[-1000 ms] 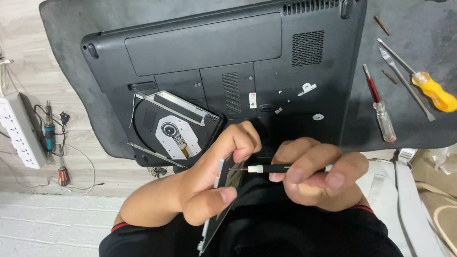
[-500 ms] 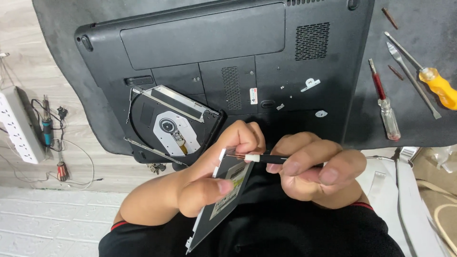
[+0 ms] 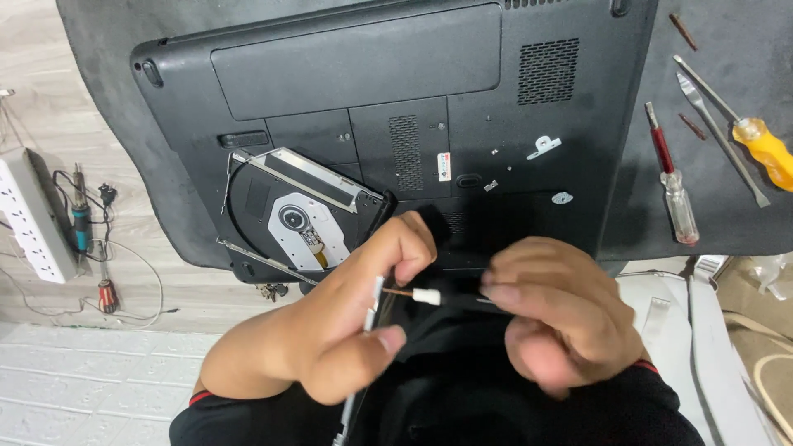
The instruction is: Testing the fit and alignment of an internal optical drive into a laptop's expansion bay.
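My left hand grips a thin flat metal-edged panel held almost edge-on, close to my body. My right hand holds a small black screwdriver with a white collar, and its tip touches the panel near my left thumb. Behind my hands a black laptop lies upside down on a dark grey mat. Its optical disc drive sticks out of the laptop's near left corner with its tray exposed.
On the mat at the right lie a clear-handled red screwdriver, a yellow-handled screwdriver and a grey metal tool. A white power strip and cables lie on the floor at the left. White plastic parts sit at the lower right.
The panel in my left hand has turned from showing its flat face to nearly edge-on. The screwdriver stays at its upper end. The view has shifted slightly.
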